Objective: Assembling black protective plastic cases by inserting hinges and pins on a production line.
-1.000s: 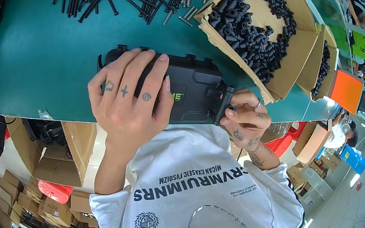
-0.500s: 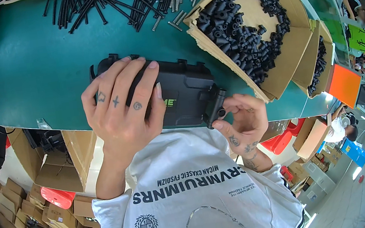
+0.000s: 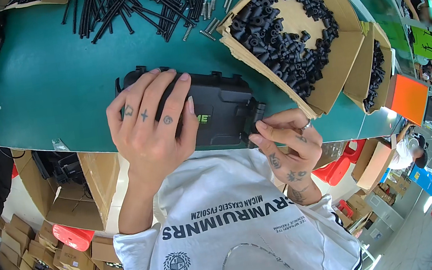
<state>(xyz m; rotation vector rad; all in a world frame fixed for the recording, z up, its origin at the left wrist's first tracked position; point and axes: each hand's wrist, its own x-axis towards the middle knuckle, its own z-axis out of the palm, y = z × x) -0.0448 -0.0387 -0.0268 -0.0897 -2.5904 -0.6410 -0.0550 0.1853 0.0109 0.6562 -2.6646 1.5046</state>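
Note:
A black plastic case (image 3: 220,107) with ribbed, stepped panels and green lettering lies on the green table close to my body. My left hand (image 3: 151,125) covers its left part, with fingers reaching over the far edge and gripping it. A short black tube fitting (image 3: 258,113) sits at the case's right end. My right hand (image 3: 294,138) is closed at that end, thumb and index finger pinching against the tube's near end. The fingers partly hide the tube's lower portion.
Long black bolts (image 3: 126,6) and small metal springs (image 3: 210,25) lie at the far side. Cardboard boxes of black tube pieces (image 3: 284,51) and smaller parts (image 3: 374,77) stand at right, beside an orange panel (image 3: 407,99). Below the table's left are an open carton (image 3: 74,207) and red stool (image 3: 74,236).
My right thumb and fingers have closed in on the tube, which stood more exposed and tilted before. The left hand keeps its grip on the case. The view has shifted slightly.

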